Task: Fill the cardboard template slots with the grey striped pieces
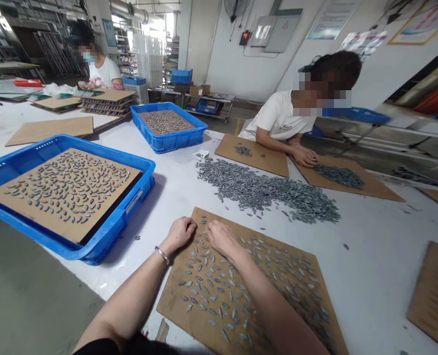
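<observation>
Both hands (182, 231) (222, 239), fingers (191, 225) curled, over board (172, 296)

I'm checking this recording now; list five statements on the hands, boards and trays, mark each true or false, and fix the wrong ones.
1. The wearer's left hand has a silver bangle at its wrist. True.
2. Both wearer's hands are over the loose heap. False: the left hand and right hand are by the far left corner of the near board.
3. The loose heap lies on the white table. True.
4. The nearer blue tray has no board inside. False: the nearer blue tray holds a board with small pieces spread over it.
5. Small pieces are spread over the near board. True.
</observation>
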`<state>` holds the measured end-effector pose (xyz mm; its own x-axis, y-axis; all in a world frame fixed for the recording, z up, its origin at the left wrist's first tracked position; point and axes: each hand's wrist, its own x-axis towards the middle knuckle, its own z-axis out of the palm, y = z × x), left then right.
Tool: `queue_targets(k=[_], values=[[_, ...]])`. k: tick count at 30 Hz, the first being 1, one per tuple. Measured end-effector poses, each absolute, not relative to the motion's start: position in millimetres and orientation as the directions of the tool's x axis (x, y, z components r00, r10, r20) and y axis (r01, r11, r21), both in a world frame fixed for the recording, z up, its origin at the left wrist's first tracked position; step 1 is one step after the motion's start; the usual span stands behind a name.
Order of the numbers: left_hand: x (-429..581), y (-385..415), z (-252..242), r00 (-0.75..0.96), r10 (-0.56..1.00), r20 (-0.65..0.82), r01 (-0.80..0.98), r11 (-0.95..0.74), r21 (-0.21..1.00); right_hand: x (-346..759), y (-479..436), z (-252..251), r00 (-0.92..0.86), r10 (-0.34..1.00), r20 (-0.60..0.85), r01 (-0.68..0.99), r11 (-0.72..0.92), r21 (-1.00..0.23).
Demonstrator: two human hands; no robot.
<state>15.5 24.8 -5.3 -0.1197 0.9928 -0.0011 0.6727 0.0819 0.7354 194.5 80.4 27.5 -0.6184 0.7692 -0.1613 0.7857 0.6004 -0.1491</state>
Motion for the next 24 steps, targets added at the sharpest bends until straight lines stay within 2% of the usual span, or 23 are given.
queue_targets(k=[3, 9, 17, 24], values=[[15.1, 24.8, -5.2, -0.114, 0.993, 0.003, 0.679, 0.076, 0.730, 195.4, 84.9, 28.5, -0.615, 0.775, -0.147, 0.789, 0.602, -0.127], [15.1, 25.0, -4.2, -0.109, 0.994, 0.003, 0.678, 0.073, 0.732, 211.6, 76.4, 21.1, -0.614, 0.787, -0.058, 0.781, 0.595, -0.189], [15.2, 25.7, -6.9, -0.108, 0.994, 0.009, 0.666, 0.066, 0.743, 209.5, 62.4, 22.3, -0.611, 0.778, -0.145, 0.789, 0.583, -0.196], [14.9, 24.8, -7.0, -0.109, 0.994, 0.014, 0.660, 0.062, 0.748, 210.0, 88.6, 19.0, -0.582, 0.812, -0.042, 0.780, 0.543, -0.311]])
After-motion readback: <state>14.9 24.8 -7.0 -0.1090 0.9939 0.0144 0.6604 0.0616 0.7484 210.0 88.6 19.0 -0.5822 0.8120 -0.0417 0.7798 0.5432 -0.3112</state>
